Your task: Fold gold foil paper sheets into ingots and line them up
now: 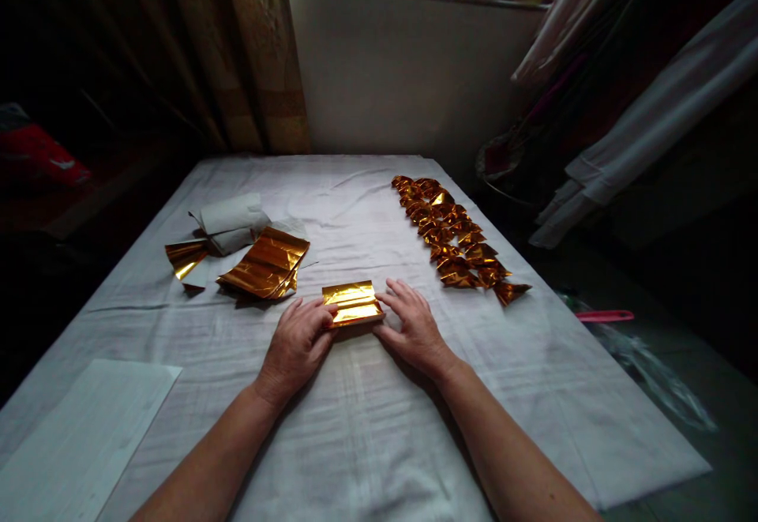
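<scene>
A small sheet of gold foil paper (354, 301), with creases running across it and its near edge folded up, lies in front of me on the cloth. My left hand (301, 336) grips its left end, with thumb and forefinger at the near corner. At the opposite end, my right hand (413, 324) has the edge between thumb and fingers, the other fingers slightly spread. To the left rests a stack of gold foil sheets (264, 264). Folded gold foil pieces (455, 234) stand in rows on the right.
A white cloth (355, 443) covers the table. Behind the foil stack lie pale folded paper (230, 218) and a loose gold scrap (188, 257). A white sheet (83, 439) lies near left. Clothes (645, 119) hang at right, above a pink-handled object (604, 316).
</scene>
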Motion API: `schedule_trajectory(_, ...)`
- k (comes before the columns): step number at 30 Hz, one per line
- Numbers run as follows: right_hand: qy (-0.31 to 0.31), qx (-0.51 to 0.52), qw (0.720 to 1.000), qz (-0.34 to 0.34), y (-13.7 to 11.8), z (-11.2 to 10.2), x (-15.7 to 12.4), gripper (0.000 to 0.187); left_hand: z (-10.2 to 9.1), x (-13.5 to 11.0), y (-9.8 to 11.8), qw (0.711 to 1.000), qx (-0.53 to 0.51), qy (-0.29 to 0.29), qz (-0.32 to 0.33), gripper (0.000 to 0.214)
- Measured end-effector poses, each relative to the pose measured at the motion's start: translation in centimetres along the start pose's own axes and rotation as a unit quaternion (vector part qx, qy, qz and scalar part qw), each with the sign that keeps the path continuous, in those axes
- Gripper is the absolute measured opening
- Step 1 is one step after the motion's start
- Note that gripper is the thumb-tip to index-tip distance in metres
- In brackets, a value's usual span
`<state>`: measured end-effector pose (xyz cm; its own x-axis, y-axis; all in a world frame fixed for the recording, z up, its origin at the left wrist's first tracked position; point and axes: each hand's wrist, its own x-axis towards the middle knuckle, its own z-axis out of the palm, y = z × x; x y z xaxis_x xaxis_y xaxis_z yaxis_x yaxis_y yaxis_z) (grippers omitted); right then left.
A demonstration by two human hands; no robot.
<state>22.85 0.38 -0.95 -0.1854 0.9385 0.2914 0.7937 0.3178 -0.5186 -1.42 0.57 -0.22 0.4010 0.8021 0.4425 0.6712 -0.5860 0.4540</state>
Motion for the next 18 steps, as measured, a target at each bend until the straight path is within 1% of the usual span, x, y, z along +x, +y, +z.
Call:
schedule_trajectory(3,0.034,0.015,0.999,-0.025,0.3,0.1,0.0,0.044,-0.1,0.1,0.1,1.0,-0.012,0.02,0.021,0.015)
schedule_trajectory(5,0.052,0.037,0.997,-0.044,0.3,-0.1,0.1,0.035,-0.4,0.2,0.4,0.999,-0.03,0.027,0.004,0.017)
schedule_trajectory(6,0.062,0.055,0.995,-0.052,0.1,-0.3,0.1,0.029,-0.6,0.3,0.6,0.999,-0.042,0.029,-0.017,0.016)
schedule_trajectory(8,0.079,0.111,0.989,-0.06,-0.4,-0.8,0.3,0.019,-0.9,0.4,1.1,0.993,-0.076,0.045,-0.082,0.014)
schedule_trajectory(10,0.084,0.192,0.976,-0.053,-1.3,-1.3,0.4,0.014,-0.9,0.4,1.5,0.977,-0.126,0.075,-0.154,0.017)
schedule_trajectory(11,0.077,0.237,0.968,-0.041,-1.7,-1.5,0.5,0.014,-0.9,0.5,1.7,0.966,-0.157,0.09,-0.185,0.019)
schedule_trajectory(13,0.048,0.31,0.949,0.007,-2.5,-1.7,0.5,0.016,-0.8,0.6,1.9,0.942,-0.217,0.11,-0.231,0.026)
schedule_trajectory(15,0.024,0.35,0.935,0.054,-2.9,-1.6,0.5,0.026,-0.7,0.8,2.0,0.928,-0.243,0.112,-0.259,0.037)
schedule_trajectory(16,0.016,0.358,0.931,0.069,-3.0,-1.5,0.4,0.035,-0.7,0.8,1.9,0.928,-0.232,0.113,-0.268,0.043)
schedule_trajectory(18,-0.002,0.361,0.93,0.077,-2.9,-1.3,0.2,0.051,-0.7,1.0,1.6,0.94,-0.17,0.113,-0.273,0.052)
